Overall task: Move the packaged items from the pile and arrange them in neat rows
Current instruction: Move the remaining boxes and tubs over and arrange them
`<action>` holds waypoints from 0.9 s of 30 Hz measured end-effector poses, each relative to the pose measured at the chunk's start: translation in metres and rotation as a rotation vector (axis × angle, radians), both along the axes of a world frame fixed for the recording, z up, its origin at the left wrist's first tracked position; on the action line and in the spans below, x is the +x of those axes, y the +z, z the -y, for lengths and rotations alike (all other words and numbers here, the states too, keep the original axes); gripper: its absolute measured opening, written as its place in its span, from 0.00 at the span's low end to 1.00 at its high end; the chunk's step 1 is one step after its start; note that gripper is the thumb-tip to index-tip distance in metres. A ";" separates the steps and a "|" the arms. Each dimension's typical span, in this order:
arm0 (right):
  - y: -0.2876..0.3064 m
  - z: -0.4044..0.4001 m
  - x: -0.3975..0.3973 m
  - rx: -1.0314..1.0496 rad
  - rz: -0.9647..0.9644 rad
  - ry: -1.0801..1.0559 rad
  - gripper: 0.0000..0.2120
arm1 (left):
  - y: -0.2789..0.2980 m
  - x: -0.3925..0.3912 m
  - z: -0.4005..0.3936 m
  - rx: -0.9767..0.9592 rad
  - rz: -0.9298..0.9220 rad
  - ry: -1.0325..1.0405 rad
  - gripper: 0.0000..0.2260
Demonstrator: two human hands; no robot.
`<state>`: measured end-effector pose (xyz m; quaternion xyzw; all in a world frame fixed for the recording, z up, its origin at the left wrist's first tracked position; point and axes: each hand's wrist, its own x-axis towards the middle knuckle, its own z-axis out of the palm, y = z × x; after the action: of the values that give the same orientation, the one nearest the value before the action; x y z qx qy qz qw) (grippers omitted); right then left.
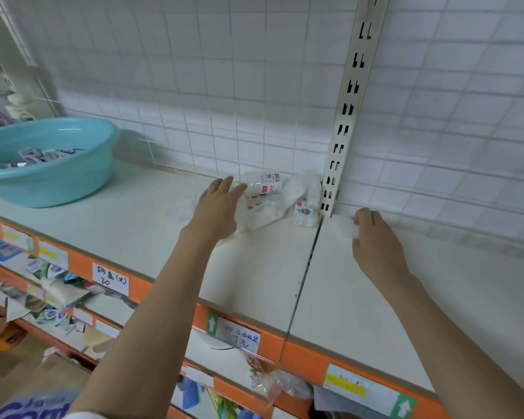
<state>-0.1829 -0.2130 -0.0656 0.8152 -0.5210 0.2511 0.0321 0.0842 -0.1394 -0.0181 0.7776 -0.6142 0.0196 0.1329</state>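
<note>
A small pile of clear packets [280, 196] with white contents and red-and-white labels lies on the white shelf [254, 267], pushed against the back grid by the slotted upright. My left hand [217, 207] reaches toward the pile's left side with fingers straight, its fingertips at the nearest packet. My right hand [375, 237] is on the neighbouring shelf section to the right of the upright. Its fingers are curled round one clear packet [350, 228], which rests low near the back of the shelf.
A teal plastic basin [47, 179] holding several small sachets stands at the shelf's left end. A slotted metal upright [342, 122] splits the wire-grid back wall. Orange shelf edges [303, 349] carry handwritten price labels. Lower shelves hold mixed goods.
</note>
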 end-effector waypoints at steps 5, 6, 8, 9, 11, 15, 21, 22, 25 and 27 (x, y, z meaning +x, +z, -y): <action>0.000 -0.027 -0.016 -0.010 0.193 0.046 0.21 | -0.005 0.001 -0.007 -0.130 -0.118 0.039 0.20; 0.000 -0.033 -0.021 -0.014 0.221 0.053 0.20 | -0.007 -0.001 -0.013 -0.153 -0.125 0.052 0.17; 0.004 -0.048 -0.031 0.017 0.307 0.063 0.18 | -0.010 -0.010 -0.029 -0.214 -0.155 0.076 0.14; 0.007 -0.056 -0.037 0.030 0.350 0.068 0.18 | -0.012 -0.017 -0.039 -0.246 -0.178 0.086 0.14; 0.012 -0.073 -0.051 0.007 0.414 0.076 0.19 | -0.014 -0.037 -0.057 -0.308 -0.211 0.088 0.14; 0.018 -0.104 -0.100 -0.070 0.435 0.113 0.23 | -0.016 -0.098 -0.088 -0.429 -0.238 0.050 0.14; 0.018 -0.151 -0.230 -0.138 0.447 0.165 0.18 | -0.015 -0.245 -0.121 -0.483 -0.541 -0.037 0.09; 0.018 -0.158 -0.256 -0.145 0.441 0.161 0.17 | -0.014 -0.274 -0.125 -0.482 -0.613 -0.055 0.09; 0.019 -0.178 -0.327 -0.149 0.440 0.114 0.16 | -0.012 -0.357 -0.130 -0.471 -0.789 -0.113 0.15; 0.017 -0.187 -0.366 -0.146 0.438 0.074 0.16 | -0.010 -0.404 -0.132 -0.455 -0.857 -0.160 0.19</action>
<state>-0.5488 -0.0260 -0.0485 0.7551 -0.4659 0.4600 -0.0321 -0.3199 -0.0070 -0.0278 0.6173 -0.5421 -0.1787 0.5415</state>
